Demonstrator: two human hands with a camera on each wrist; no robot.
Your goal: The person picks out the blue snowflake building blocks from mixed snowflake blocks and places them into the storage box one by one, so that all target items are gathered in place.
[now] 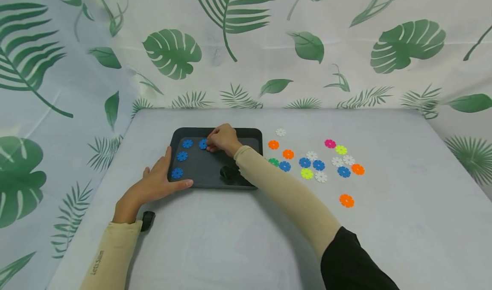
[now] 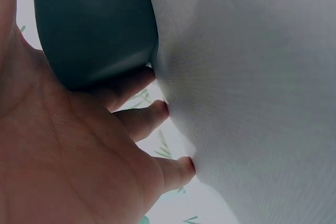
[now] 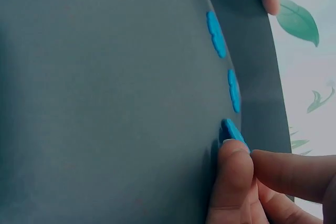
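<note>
My right hand [image 1: 224, 139] reaches over the far part of a dark grey tray [image 1: 215, 181] and pinches a blue flower-shaped plastic disc [image 1: 203, 144] between thumb and fingertips. In the right wrist view that blue disc [image 3: 234, 131] is tilted, close over the tray floor near the wall. Blue discs [image 1: 182, 156] also lie along the tray's left and far sides. My left hand [image 1: 159, 177] holds the tray's near left corner, thumb across the near rim and fingers along the left wall. In the left wrist view, fingertips [image 2: 159, 109] meet the white tabletop beneath the tray wall.
Right of the tray, loose notched discs lie scattered: orange [image 1: 347, 200], white [image 1: 320, 177], yellow [image 1: 306, 173], blue [image 1: 344, 171], pink [image 1: 330, 144] and green [image 1: 273, 162]. Leaf-patterned cloth [image 1: 246, 46] hangs behind the white table [image 1: 238, 238].
</note>
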